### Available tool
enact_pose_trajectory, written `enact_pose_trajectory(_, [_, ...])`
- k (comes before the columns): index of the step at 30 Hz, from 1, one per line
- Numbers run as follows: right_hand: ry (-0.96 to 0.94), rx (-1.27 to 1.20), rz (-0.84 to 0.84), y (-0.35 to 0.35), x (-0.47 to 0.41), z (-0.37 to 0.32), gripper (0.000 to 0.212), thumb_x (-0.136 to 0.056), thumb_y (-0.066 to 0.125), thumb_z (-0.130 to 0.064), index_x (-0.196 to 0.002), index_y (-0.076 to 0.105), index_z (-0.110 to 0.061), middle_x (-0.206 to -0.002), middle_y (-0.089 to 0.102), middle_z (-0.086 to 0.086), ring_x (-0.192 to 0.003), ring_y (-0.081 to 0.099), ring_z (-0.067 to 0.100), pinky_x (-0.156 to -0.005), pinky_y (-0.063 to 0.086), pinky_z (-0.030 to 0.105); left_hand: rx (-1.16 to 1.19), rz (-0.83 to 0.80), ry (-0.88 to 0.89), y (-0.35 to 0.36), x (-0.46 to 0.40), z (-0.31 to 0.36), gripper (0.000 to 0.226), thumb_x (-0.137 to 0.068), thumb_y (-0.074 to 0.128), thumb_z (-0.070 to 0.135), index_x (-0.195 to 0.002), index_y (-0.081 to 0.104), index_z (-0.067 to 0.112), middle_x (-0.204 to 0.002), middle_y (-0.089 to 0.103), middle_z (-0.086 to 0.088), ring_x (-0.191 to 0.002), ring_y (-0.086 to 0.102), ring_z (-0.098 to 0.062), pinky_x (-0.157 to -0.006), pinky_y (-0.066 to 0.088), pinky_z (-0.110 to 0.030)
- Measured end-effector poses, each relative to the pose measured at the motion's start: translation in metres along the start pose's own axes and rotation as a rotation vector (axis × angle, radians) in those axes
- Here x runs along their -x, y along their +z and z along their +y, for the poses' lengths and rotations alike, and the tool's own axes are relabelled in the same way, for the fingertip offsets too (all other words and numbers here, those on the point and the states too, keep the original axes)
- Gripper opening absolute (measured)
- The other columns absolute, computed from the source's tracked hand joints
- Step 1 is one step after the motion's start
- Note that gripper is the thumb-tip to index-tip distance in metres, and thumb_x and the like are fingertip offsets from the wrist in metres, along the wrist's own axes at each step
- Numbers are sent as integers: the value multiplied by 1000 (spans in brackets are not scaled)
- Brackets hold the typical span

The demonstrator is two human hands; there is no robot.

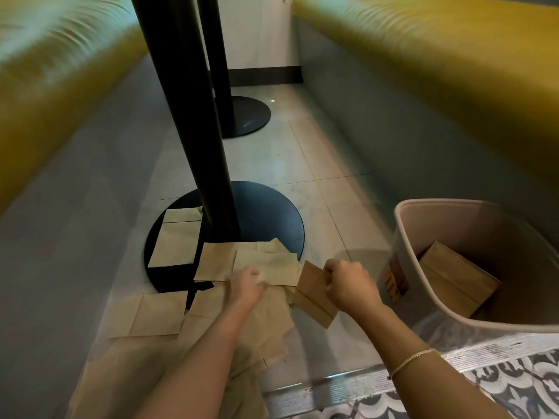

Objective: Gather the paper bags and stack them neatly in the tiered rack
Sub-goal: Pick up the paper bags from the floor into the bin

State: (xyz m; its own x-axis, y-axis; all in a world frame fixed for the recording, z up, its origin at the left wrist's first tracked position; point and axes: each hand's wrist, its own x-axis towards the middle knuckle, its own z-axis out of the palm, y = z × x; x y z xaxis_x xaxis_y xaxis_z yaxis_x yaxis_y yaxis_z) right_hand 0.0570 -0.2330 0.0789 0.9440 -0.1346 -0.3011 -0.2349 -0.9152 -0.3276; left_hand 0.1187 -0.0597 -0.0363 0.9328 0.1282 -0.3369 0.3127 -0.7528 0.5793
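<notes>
Your right hand grips a small stack of folded paper bags, fingers curled round its top edge, just off the floor at about five o'clock from the near table base. Your left hand reaches down onto the loose bags on the floor; its fingers look curled on one, but motion blur keeps you from telling whether it grips or only touches.

By the look of it, you are early in the gathering. A few bags already stand in the beige bin at three o'clock from your hands. Many more lie flat: one on the table base by the black pole, several overlapping at its front edge, another at eight o'clock from your left hand, and a heap under your left forearm.

The tiered rack is nowhere in view, so no stacking can be judged. The bottom edge cuts off the heap, the pole hides part of the far bag, and the bin's orange label is unreadable.
</notes>
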Motion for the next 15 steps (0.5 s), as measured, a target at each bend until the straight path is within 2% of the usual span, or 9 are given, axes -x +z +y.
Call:
enact_pose_trajectory(2, [-18, 5, 33, -4, 4, 2, 28, -92, 46, -7, -116, 56, -18, -92, 53, 0, -81, 49, 15, -69, 42, 25, -158, 56, -46, -4, -12, -14, 50, -84, 63, 42, -129, 47, 25, -135, 41, -8, -123, 36, -27, -95, 42, -37])
enact_pose_trajectory(6, [-40, -42, 7, -8, 7, 4, 29, -94, 49, -10, -121, 54, -17, -98, 54, 0, -85, 51, 13, -72, 42, 22, -225, -123, -115, 4, -20, -25, 55, -81, 60, 52, -131, 43, 36, -145, 21, -11, -132, 20, -33, -103, 33, -39])
enact_pose_trajectory(11, [-53, 9, -11, -2, 5, 1, 30, -92, 51, -12, -121, 54, -20, -106, 60, 2, -90, 57, 15, -76, 49, 25, -310, -48, -54, 9, -21, -21, 40, -87, 55, 44, -125, 53, 30, -139, 32, -11, -124, 27, -30, -100, 33, -34])
enact_pose_trajectory(15, [-62, 44, -6, -1, 5, -5, 30, -92, 51, -12, -120, 55, -20, -104, 61, 3, -91, 60, 19, -80, 53, 31, -159, -1, -93, 7, -23, -20, 39, -90, 56, 32, -123, 58, 10, -129, 47, -14, -124, 33, -31, -103, 32, -34])
